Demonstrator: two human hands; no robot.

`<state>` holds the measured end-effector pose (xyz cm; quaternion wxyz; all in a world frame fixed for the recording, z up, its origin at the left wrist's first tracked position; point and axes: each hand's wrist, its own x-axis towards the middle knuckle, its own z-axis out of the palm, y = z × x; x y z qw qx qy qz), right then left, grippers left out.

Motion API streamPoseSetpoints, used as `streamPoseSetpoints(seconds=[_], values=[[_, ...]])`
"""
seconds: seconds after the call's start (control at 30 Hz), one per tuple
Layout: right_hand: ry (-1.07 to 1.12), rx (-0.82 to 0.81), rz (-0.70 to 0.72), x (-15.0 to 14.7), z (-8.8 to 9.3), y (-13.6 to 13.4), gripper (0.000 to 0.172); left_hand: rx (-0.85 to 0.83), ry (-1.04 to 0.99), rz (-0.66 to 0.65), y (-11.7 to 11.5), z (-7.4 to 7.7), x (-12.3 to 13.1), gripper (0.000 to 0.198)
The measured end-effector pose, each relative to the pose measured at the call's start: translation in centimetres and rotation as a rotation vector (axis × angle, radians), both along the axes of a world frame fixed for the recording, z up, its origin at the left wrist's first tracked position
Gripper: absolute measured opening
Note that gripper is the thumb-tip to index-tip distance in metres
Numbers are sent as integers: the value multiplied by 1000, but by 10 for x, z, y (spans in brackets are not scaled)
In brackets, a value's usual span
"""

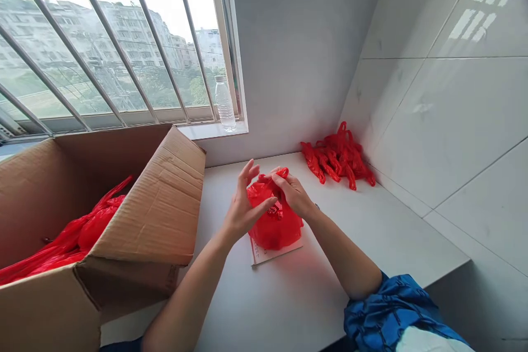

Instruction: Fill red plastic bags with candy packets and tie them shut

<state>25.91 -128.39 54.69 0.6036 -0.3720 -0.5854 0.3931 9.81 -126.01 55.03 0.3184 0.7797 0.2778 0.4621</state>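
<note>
A red plastic bag stands on the white table in front of me, rounded out by contents I cannot make out. Dark print shows through near its top. Under it lies a flat white printed sheet or booklet, its front edge sticking out. My right hand pinches the gathered top of the bag from the right. At the bag's left side is my left hand, fingers apart and thumb stretched across the front of the bag's top.
An open cardboard box with red plastic bags inside stands at the left. Several empty-looking red bags lie piled in the back right corner. A clear bottle stands on the sill of the barred window.
</note>
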Motion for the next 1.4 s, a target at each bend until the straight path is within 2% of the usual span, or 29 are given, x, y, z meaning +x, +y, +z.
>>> streamPoseSetpoints(seconds=[0.07,0.13,0.2,0.33,0.4,0.47,0.53,0.6,0.67,0.73,0.87,0.93,1.0,1.13,1.23,1.33,1.4], values=[[45,-91,48,5,-2,3,39,-252,39,-158,7,-9,-3,81],[97,-126,40,9,-5,6,29,-464,20,-313,12,-13,-8,66],[156,-136,31,10,-9,8,18,-642,-47,-399,14,-14,-11,55],[160,-160,118,8,-8,6,16,-946,-248,-414,17,-15,-11,30],[60,-134,176,10,-3,0,23,-1054,-319,-396,19,-17,-8,17],[-134,-89,230,14,3,-6,31,-1115,-360,-336,19,-17,-7,17],[-361,-33,215,19,5,-10,32,-1109,-393,-263,18,-16,-6,26],[-568,53,78,21,3,-11,28,-1048,-404,-236,16,-14,-7,34],[-732,157,-100,20,-3,-10,24,-991,-385,-261,14,-13,-9,42],[-837,250,-204,17,-9,-7,22,-991,-359,-288,12,-13,-9,47],[-826,325,-257,13,-13,-7,21,-1038,-312,-334,8,-16,-7,43],[-743,321,-251,15,-13,-12,15,-987,-273,-333,8,-17,-7,42],[-660,311,-245,21,-15,-20,9,-901,-258,-281,9,-19,-7,41],[-490,257,-336,45,-33,-50,14,-667,-353,-21,23,-32,-13,39],[-409,102,-287,69,-55,-76,20,-610,-462,194,35,-54,-22,42],[-399,-147,-142,91,-74,-96,20,-609,-451,288,37,-80,-34,55],[-418,-264,-139,102,-83,-104,25,-575,-344,306,32,-92,-44,68]])
